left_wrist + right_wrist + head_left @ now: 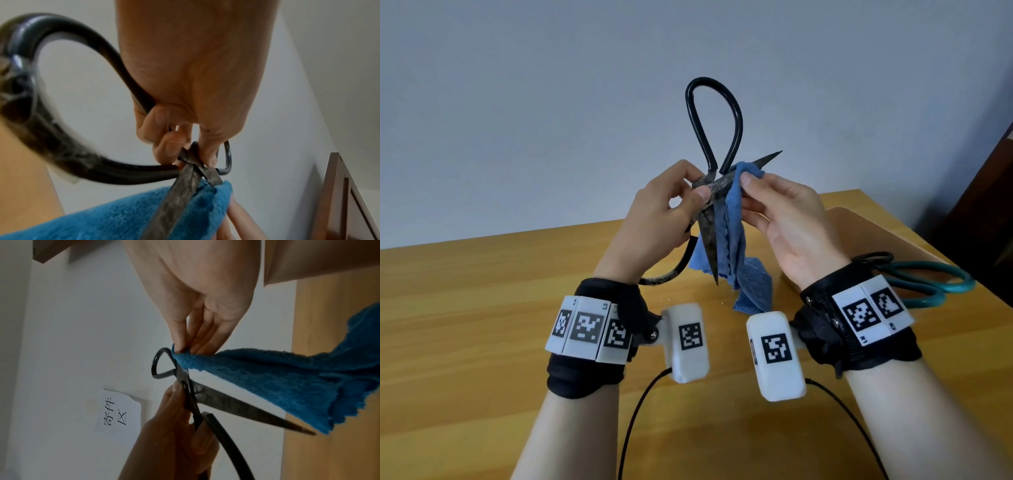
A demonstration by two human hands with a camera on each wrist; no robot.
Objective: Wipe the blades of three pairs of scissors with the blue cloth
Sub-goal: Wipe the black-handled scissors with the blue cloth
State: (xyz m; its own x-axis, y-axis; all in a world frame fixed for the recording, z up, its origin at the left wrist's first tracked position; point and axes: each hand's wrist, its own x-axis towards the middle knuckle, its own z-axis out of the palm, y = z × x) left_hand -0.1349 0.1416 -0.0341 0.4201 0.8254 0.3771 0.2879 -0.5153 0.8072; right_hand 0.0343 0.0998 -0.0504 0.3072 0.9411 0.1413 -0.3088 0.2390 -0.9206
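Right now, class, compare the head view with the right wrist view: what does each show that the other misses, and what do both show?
Only the head view shows the green scissors lying on the table behind the right wrist, and both wrist bands.

Only the right wrist view shows a paper sign on the wall.

Both show the left hand holding the open black scissors near the pivot, and the right hand pinching the blue cloth onto one blade.

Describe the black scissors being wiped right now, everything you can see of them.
The black scissors are old dark metal with two large loop handles and mottled, tarnished blades. They are open and held in the air above the table: one blade points down, the other up to the right. The left hand pinches them near the pivot; the right hand pinches the blue cloth around the upper blade.
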